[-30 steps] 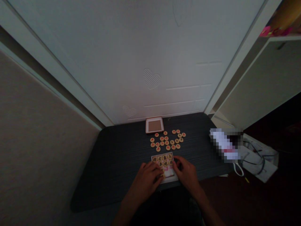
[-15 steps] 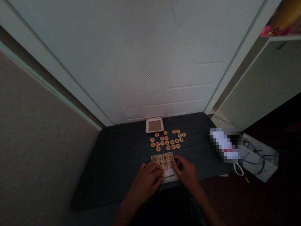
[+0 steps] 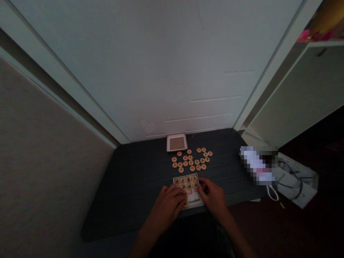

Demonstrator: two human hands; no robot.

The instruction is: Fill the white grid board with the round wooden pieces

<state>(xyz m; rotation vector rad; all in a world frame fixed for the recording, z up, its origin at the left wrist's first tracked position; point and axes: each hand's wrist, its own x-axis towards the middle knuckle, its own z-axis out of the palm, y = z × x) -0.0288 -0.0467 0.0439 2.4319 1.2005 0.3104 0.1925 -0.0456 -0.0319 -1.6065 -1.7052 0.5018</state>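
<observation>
A shallow white box lies at the table's front edge, with round wooden Chinese chess pieces in rows in its far part, their black characters facing up. My left hand reaches over the box's left side, its fingers curled down and its thumb drawn in. Between them, inside the box, a Chinese chess piece partly shows. My right hand grips the box's right edge, thumb over the rim and fingers bent outside it. The left hand hides the box's near left part.
Beyond the box, several loose pieces, many with red characters, lie on the dark table. A small box lid rests by the white panel. To the right are a blurred-out item and a white container holding cables.
My left fingers have shifted slightly, and the piece beside the thumb shows a little differently. My right hand stays on the box edge. The loose pieces have not moved.
</observation>
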